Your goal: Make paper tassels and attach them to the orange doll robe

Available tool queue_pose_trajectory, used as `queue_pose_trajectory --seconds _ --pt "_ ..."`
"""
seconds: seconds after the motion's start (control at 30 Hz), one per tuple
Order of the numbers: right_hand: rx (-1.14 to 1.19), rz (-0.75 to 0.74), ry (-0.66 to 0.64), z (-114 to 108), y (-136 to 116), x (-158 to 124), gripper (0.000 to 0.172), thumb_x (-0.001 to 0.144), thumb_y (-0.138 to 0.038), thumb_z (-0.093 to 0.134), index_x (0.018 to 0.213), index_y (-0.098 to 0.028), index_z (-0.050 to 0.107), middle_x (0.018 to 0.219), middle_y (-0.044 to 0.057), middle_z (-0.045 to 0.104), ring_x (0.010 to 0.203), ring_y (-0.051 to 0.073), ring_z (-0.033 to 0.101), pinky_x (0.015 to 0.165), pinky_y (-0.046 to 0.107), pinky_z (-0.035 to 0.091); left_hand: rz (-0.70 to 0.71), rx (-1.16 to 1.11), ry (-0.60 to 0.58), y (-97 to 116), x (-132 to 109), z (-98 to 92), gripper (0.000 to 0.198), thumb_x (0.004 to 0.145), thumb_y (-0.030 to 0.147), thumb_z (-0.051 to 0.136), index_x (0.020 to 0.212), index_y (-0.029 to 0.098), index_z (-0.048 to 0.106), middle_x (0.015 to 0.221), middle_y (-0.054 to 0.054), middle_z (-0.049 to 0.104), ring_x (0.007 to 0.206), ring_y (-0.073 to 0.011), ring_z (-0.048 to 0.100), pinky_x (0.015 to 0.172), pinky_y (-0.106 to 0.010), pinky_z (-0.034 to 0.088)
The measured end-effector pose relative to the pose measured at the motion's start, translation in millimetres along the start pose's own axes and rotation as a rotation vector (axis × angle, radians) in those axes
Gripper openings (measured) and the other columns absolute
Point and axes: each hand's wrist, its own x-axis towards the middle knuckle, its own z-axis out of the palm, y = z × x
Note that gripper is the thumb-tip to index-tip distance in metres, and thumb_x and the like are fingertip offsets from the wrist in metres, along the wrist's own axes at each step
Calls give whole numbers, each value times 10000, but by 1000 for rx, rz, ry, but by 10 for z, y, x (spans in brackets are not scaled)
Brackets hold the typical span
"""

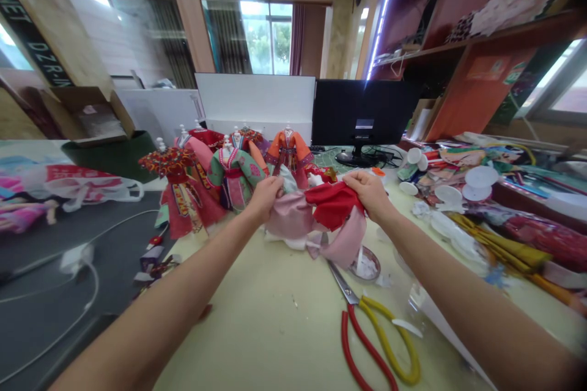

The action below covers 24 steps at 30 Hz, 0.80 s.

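Both of my hands are stretched out over a pale yellow table (275, 330) and grip a small doll garment of pink and red cloth (316, 220). My left hand (263, 195) is closed on its pink left side. My right hand (369, 192) is closed on the red piece at its top right. Pink sleeves hang down below the red cloth. Just behind the garment stand several small dress forms in finished costumes (233, 177).
Scissors with red and yellow handles (371, 330) lie near the front, beside a small round dish (365, 264). A dark monitor (362, 113) stands at the back. Fabric scraps, white discs and yellow cloth (495, 244) crowd the right side. Cables (68, 269) lie at left.
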Motion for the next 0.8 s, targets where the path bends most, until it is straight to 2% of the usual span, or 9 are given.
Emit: queue_pose_trajectory --seconds 0.17,0.33,0.43,0.5,0.6,0.67,0.73,0.8 --pt "-33 -28 -24 133 -46 8 290 657 -416 610 818 -178 574 622 -28 581 509 90 492 505 225 391 32 3 -41 28 -2 99 207 692 282 590 594 172 445 495 62 437 460 -69 409 469 -178 322" --pt "-155 -82 -230 305 -112 -49 355 742 -425 534 978 -163 574 850 32 654 767 133 600 711 272 467 79 87 -160 59 -19 267 107 739 285 538 745 180 559 599 42 518 506 -87 460 497 -189 353" --pt "-334 -116 -371 350 -107 -127 328 832 -418 440 980 -171 597 939 43 664 858 143 601 761 275 457 120 197 -281 -72 -78 332 170 683 216 605 845 179 640 722 10 610 619 -121 521 562 -205 388" --pt "-508 -126 -414 336 -67 -234 290 862 -372 414 949 -177 610 923 40 668 840 148 602 736 270 450 167 271 -329 -235 -112 329 232 577 83 634 789 171 668 727 8 633 677 -144 532 619 -215 395" --pt "-824 -121 -408 269 29 -495 206 829 -289 491 960 -172 599 861 57 668 793 181 600 703 295 431 229 373 -295 -497 -91 264 258 523 -30 523 631 163 657 605 16 602 647 -154 504 624 -224 366" --pt "-1017 -124 -445 221 106 -688 145 792 -264 556 866 -153 613 800 83 665 768 208 602 696 317 425 276 421 -220 -613 -30 220 274 544 -32 474 619 167 646 590 12 586 638 -157 485 617 -229 348" --pt "-1165 -134 -524 192 183 -831 132 792 -276 586 790 -147 613 756 71 649 751 194 601 709 324 437 325 457 -136 -653 39 210 268 573 -23 453 630 168 632 603 3 567 646 -162 471 621 -237 340" --pt "-1272 -152 -596 187 244 -893 184 844 -317 549 826 -143 605 778 36 633 740 152 593 727 325 459 379 483 -63 -631 94 243 257 596 -13 445 652 168 617 656 -8 561 688 -168 474 654 -244 348"
